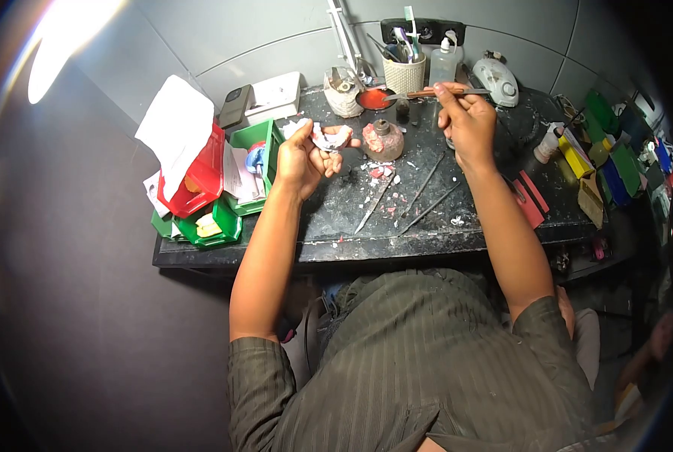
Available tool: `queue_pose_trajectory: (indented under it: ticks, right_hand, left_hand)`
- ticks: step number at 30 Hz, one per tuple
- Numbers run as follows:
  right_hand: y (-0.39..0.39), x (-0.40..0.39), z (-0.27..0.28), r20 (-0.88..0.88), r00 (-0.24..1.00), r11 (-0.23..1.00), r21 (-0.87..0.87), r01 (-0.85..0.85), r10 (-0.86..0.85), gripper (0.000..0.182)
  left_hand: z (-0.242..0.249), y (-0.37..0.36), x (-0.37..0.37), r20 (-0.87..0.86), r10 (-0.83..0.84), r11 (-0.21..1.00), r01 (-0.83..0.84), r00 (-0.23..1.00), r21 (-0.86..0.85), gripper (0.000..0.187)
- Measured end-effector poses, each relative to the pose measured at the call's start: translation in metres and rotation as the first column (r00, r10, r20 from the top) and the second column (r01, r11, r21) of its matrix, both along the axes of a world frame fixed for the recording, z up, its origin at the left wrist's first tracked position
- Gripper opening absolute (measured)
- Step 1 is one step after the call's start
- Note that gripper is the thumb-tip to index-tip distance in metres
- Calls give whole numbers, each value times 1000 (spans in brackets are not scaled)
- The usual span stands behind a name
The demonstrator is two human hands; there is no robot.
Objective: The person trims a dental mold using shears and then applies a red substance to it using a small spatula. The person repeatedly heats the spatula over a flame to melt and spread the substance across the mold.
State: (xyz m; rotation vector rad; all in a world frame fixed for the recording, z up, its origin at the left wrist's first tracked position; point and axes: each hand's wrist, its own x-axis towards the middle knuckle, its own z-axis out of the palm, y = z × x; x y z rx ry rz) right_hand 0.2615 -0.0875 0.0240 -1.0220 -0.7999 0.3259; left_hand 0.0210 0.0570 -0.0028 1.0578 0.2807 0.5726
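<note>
My left hand (300,164) is closed on a small white and pink dental cast (331,139), held up over the left part of the bench. In my right hand (468,126) is a wax knife (424,94) with a wooden handle, pinched between thumb and fingers. Its blade points left and overlaps the rim of a dark dish of red wax (374,99). Between my hands stands a round glass spirit burner (384,145) with pink wax stuck to it. Pink and white scraps (382,173) lie in front of the burner.
Several thin metal tools (425,184) lie on the black bench (329,245). Green (269,169) and red bins (201,177) stand at the left, near a phone (235,105). A cup of brushes (404,75), a bottle (443,64) and a white device (496,81) line the back.
</note>
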Motion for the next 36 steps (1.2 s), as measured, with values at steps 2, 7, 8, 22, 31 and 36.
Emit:
queue_pose_trajectory:
  ticks: [2,7,8,22,31,36]
  right_hand:
    - [-3,0,1,-65,997,999,4,-32,32,17]
    - [-6,-1,2,-125,986,989,-79,-124,113,15]
    - [-5,-1,1,-126,986,989,-79,-123,113,15]
    - [-4,-2,-1,-119,989,983,-147,-111,94,17]
    - [3,0,-3,87,996,998,56,-5,0,13]
    - [1,-3,2,96,995,997,79,-16,8,12]
  left_hand:
    - [0,4,-4,79,-113,991,118,990,-61,59]
    - [-3,10,-8,177,-185,963,215,967,-165,62]
    - [-3,11,-9,177,-186,962,216,966,-165,62]
    - [-10,17,-9,212,-85,941,148,974,-303,42]
    - [1,0,-6,73,23,1000,-23,997,-6,40]
    - [6,-9,-1,91,6,1000,-9,996,24,40]
